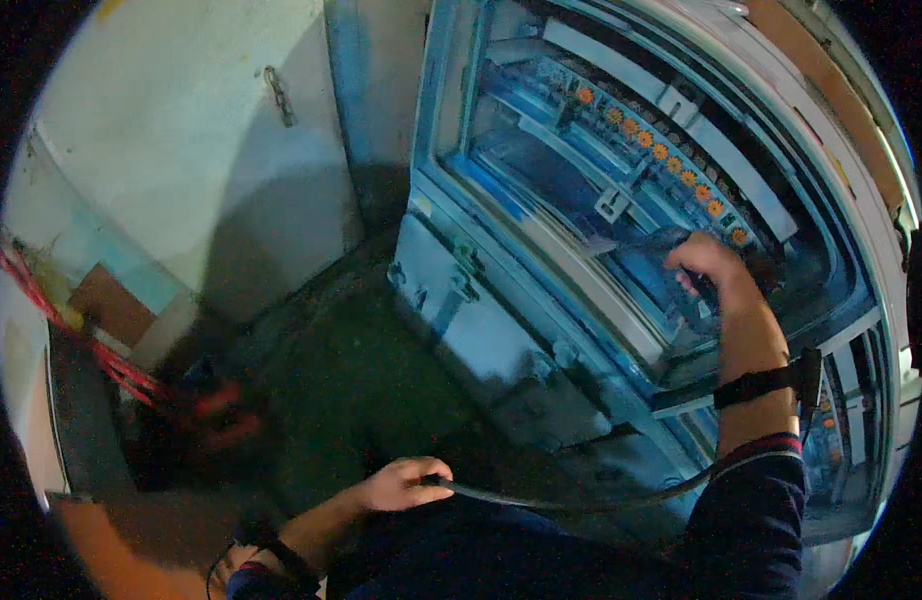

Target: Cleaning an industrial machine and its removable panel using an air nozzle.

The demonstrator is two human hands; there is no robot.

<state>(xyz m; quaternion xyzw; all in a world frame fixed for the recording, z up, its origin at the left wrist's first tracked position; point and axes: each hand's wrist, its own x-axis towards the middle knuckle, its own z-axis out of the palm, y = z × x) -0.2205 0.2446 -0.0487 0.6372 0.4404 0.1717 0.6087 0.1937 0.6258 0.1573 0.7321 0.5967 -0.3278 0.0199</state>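
My right hand (706, 262) reaches into the open front of a blue-grey machine cabinet (541, 270). Its fingers are wrapped round a dark hand-held tool (653, 243) whose exact kind I cannot make out; a pale blur lies at its left end. Behind the tool runs a row of orange flower-shaped wheels (661, 152). Down near my waist, my left hand (406, 484) is closed on a grey hose (581, 503). From there the hose curves right, toward my right upper arm, and passes out of sight beside it.
Below the opening, the cabinet has a pale lower panel (481, 330) with latches. A white door (181, 120) with a chain handle (279, 97) stands to the left. Red hoses or cables (111, 365) hang at the far left, above dark floor (351, 370).
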